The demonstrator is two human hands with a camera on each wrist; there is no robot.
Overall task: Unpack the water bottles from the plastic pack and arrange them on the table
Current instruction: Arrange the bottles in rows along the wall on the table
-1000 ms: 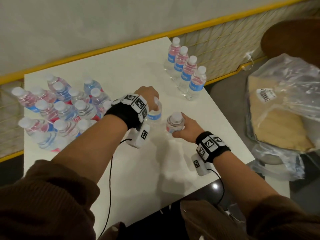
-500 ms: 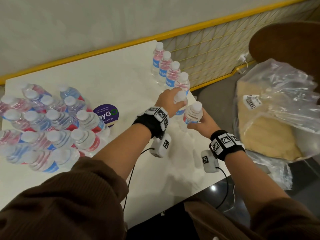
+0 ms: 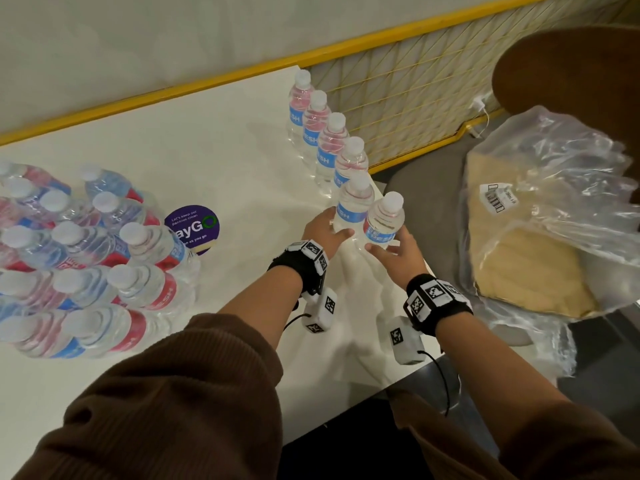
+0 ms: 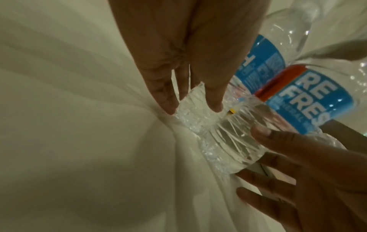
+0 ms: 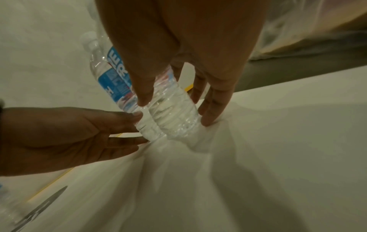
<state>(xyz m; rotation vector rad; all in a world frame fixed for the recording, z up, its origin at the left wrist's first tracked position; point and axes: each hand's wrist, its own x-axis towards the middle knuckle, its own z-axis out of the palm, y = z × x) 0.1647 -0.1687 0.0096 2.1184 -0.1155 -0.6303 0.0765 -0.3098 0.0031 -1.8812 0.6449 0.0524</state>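
Six clear water bottles with blue labels stand in a row along the table's right edge. My left hand point(image 3: 337, 230) touches the base of the fifth bottle point(image 3: 353, 206) with straight fingers on either side. My right hand point(image 3: 386, 242) does the same at the nearest bottle point(image 3: 384, 220). Both bottles stand upright on the white table point(image 3: 214, 161). The left wrist view shows my left fingertips point(image 4: 215, 106) straddling the bottle's base point(image 4: 198, 119). In the right wrist view my right fingers point(image 5: 208, 119) flank the nearest bottle point(image 5: 174, 109). The plastic pack point(image 3: 86, 254) with several bottles lies at the left.
A purple round sticker point(image 3: 195, 228) lies on the table beside the pack. Just right of the row the table ends. Beyond it sit a crumpled plastic bag point(image 3: 540, 237) with tan contents and a brown round seat point(image 3: 571, 71). A yellow-railed mesh fence point(image 3: 398, 98) runs behind.
Both hands carried a bottle each from the table's middle to the near end of the row at the right edge. The bottles now stand there and the fingers have straightened.
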